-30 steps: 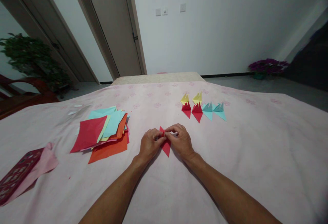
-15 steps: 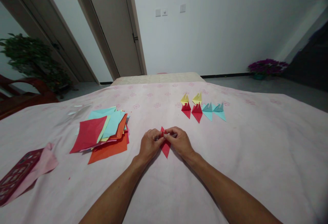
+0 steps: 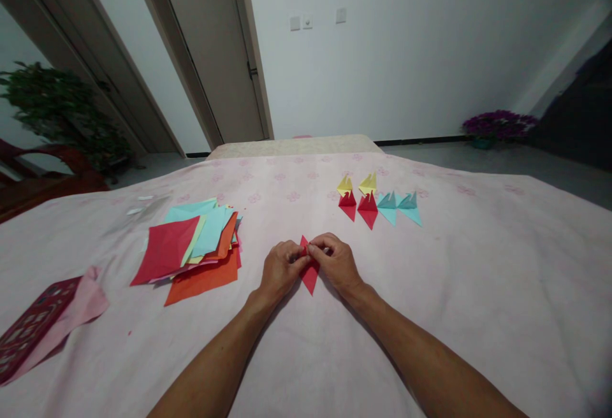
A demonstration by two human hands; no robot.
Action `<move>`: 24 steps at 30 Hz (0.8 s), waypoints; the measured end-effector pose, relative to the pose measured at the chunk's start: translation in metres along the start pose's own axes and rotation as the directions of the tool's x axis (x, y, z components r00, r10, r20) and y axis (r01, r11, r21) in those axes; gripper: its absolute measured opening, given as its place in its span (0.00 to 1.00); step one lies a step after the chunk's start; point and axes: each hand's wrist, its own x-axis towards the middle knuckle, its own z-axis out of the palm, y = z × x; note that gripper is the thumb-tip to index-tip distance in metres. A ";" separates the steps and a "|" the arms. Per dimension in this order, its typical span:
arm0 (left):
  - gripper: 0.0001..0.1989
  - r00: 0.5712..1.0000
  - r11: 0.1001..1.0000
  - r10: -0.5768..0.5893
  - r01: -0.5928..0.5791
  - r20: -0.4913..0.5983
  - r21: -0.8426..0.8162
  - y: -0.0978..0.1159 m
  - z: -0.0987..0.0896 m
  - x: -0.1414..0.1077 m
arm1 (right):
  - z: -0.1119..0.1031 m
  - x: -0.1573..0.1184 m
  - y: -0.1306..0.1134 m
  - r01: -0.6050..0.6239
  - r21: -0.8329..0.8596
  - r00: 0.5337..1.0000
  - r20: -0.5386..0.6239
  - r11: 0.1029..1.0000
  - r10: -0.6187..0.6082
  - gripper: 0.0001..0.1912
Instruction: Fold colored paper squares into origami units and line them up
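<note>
Head view: what does each hand hold?

The left hand pinches a small piece of folded red paper between thumb and fingers, and the right hand pinches the same piece from its other side, the fingertips of both meeting near its upper end.

And where is that piece?

Just below the centre of the frame, above the pale pink, flower-printed cloth. One pointed tip shows above the fingers; a longer point shows below them. The folds between the fingertips are hidden.

What stands right of centre, beyond the hands?

Six folded paper birds: two yellow paper birds at the back, two red paper birds just in front of them, and two light blue paper birds to the right of the red pair.

And on the left of the frame?

A loose pile of coloured paper sheets, with red, light blue and orange showing. At the lower left edge, a dark red, patterned flat object lies partly over something thin and pink.
</note>
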 end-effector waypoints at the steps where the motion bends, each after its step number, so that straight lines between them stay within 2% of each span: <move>1: 0.10 1.000 1.000 -0.001 0.001 0.002 0.002 0.000 0.000 0.000 | 0.000 0.000 -0.002 -0.001 0.016 1.000 -0.010 1.000 0.001 0.06; 6: 0.11 0.999 0.999 -0.038 0.038 0.000 -0.028 0.000 0.001 0.000 | -0.003 0.004 -0.005 -0.053 0.111 0.995 -0.076 0.992 0.062 0.08; 11: 0.10 0.997 0.994 -0.071 0.068 -0.024 -0.087 0.001 -0.001 0.001 | -0.005 0.002 0.001 -0.128 0.133 0.990 -0.050 0.983 0.135 0.10; 13: 0.10 0.999 0.996 -0.039 0.037 -0.025 -0.078 0.001 -0.002 0.001 | -0.004 0.001 0.002 -0.114 0.101 0.993 -0.032 0.988 0.118 0.09; 18: 0.10 0.999 0.997 0.026 -0.023 0.039 -0.073 -0.001 -0.007 0.003 | -0.006 0.001 0.001 -0.035 0.099 0.993 0.117 0.994 0.023 0.09; 21: 0.06 0.992 0.994 0.085 -0.078 0.091 -0.080 -0.005 -0.008 0.004 | -0.007 0.002 0.002 -0.024 0.132 0.990 0.143 0.991 0.005 0.09; 24: 0.07 0.982 0.991 0.125 -0.116 0.143 -0.070 -0.009 -0.007 0.004 | -0.009 0.002 0.003 -0.027 0.156 0.985 0.170 0.987 0.000 0.08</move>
